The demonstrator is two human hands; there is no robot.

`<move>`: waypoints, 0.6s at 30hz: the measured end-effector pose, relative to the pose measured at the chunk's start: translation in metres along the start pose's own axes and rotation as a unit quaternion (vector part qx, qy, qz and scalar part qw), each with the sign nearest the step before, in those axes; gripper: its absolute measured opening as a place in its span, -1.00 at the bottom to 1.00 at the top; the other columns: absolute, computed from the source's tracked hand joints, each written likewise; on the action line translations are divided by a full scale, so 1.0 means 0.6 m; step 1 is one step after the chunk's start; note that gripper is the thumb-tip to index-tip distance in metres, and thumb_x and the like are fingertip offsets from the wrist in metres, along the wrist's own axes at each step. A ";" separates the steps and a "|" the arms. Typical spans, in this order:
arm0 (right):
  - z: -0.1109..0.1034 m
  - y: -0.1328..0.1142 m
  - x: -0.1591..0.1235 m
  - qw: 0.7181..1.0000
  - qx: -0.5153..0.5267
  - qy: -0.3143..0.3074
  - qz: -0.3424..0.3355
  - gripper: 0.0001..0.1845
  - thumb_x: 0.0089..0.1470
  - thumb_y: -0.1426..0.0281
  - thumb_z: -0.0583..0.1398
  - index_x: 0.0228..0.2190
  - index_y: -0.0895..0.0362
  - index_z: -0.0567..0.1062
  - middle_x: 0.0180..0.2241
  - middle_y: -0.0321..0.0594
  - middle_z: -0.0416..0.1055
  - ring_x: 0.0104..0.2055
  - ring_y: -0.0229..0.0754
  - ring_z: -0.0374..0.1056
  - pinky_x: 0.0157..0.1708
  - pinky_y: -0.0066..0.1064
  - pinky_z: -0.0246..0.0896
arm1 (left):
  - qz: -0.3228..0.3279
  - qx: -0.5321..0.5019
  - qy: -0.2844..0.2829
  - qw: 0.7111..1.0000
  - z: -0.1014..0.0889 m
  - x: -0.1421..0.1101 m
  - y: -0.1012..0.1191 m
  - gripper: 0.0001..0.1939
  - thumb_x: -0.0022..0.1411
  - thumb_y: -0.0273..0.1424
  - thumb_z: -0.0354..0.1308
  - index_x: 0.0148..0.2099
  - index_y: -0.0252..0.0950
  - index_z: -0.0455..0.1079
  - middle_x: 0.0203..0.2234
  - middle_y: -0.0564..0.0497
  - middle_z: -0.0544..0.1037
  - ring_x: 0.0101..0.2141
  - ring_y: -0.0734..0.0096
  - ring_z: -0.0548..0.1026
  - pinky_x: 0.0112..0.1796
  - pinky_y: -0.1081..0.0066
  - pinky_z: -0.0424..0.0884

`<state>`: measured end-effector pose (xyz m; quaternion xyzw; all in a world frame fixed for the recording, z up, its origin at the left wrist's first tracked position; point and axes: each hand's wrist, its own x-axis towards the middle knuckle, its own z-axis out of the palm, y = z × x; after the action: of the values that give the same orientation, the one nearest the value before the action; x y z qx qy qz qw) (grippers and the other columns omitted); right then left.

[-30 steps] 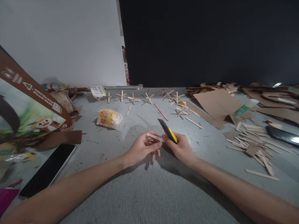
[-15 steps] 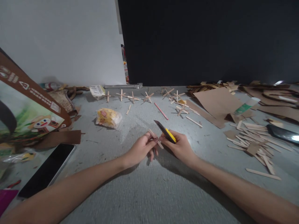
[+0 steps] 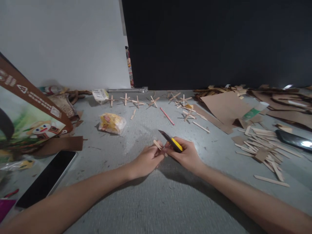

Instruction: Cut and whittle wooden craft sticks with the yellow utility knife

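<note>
Head view: the left hand [image 3: 148, 160] is nearly closed, its fingers curled and clamped on a wooden stick [image 3: 157, 144]; one end of the stick sticks out towards the bench's far edge. The right hand [image 3: 185, 155] is closed around a utility knife [image 3: 176, 145], yellow and black, its blade slanting towards the bench's far edge and to the left. The hands meet at the fingertips near the middle of the bench [image 3: 146, 201]; whether the right fingertips also press the stick cannot be told.

Of the containers, a yellow printed packet [image 3: 112, 123] lies beyond the left hand, its contents hidden. A large printed bag [image 3: 31, 100] stands at the bench's left side, its inside out of view. A clear wrapper [image 3: 12, 166] lies by the left edge, near a dark-screened phone [image 3: 46, 178].

Both forearms reach in from the near corners, slanting inwards, the left palm turned mostly down and the right hand's back facing up.

Crossed sticks [image 3: 153, 101] stand in a row along the far edge, with a pink striped straw [image 3: 167, 116] just nearer. Loose sticks [image 3: 273, 165] lie piled towards the right edge, near a glue stick [image 3: 253, 112] and cardboard [image 3: 223, 107].
</note>
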<state>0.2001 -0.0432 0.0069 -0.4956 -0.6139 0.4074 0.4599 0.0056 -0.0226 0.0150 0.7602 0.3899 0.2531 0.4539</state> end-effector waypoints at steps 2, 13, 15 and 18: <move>0.003 -0.004 -0.001 1.000 0.009 -0.003 -0.002 -0.65 0.08 0.02 0.40 -0.38 0.04 0.61 -0.45 -0.25 0.50 -0.39 -0.14 0.37 -0.36 -0.31 0.32 | 0.011 0.019 0.014 1.000 -0.001 0.000 0.003 -0.82 0.39 -0.36 0.11 -0.32 -0.20 0.42 -0.35 -0.02 0.59 -0.24 0.22 0.56 -0.12 0.28 0.47; 0.014 -0.005 -0.001 1.000 0.004 -0.021 -0.018 -0.70 0.16 0.09 0.35 -0.26 0.07 0.67 -0.33 -0.17 0.61 -0.25 -0.07 0.52 -0.19 -0.26 0.40 | 0.032 0.008 -0.011 0.999 0.005 0.008 0.006 -0.83 0.37 -0.42 0.09 -0.27 -0.20 0.49 -0.30 -0.08 0.62 -0.17 0.09 0.60 -0.03 0.19 0.49; 0.013 -0.001 -0.001 0.999 -0.021 -0.024 -0.030 -0.69 0.21 0.09 0.32 -0.23 0.06 0.68 -0.32 -0.15 0.62 -0.25 -0.06 0.53 -0.18 -0.26 0.40 | 0.027 0.017 -0.010 0.999 0.005 0.008 0.005 -0.84 0.36 -0.42 0.09 -0.25 -0.21 0.49 -0.31 -0.08 0.61 -0.19 0.10 0.60 -0.06 0.21 0.49; 0.011 0.005 0.000 0.995 -0.077 -0.023 -0.058 -0.66 0.29 0.07 0.27 -0.19 0.05 0.68 -0.29 -0.11 0.64 -0.24 -0.05 0.52 -0.16 -0.25 0.40 | 0.020 0.031 -0.012 0.999 0.003 0.007 0.008 -0.84 0.38 -0.40 0.08 -0.22 -0.22 0.49 -0.32 -0.07 0.61 -0.20 0.12 0.60 -0.08 0.23 0.49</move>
<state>0.1942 -0.0429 0.0021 -0.4831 -0.6816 0.3430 0.4294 0.0109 -0.0217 0.0188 0.7843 0.3768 0.2405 0.4302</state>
